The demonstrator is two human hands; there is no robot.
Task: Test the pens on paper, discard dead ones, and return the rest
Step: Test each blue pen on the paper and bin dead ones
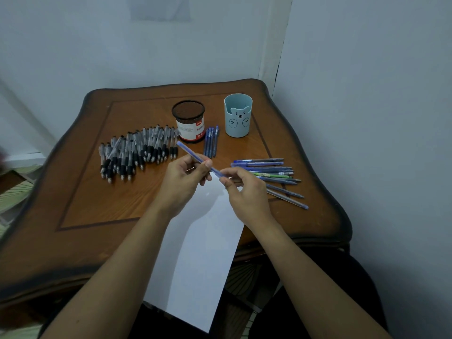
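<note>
Left grip (186, 184) and right grip (247, 194) both pinched one blue pen (187, 150); a slip could mix it into the loose pens (264, 167) nearby.

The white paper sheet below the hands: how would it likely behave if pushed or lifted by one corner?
The paper sheet looks thin, so probably light and would droop if lifted by a corner. Its near end overhangs the table edge, so a push toward the person could slide it off. The glossy wood likely gives little grip.
</note>
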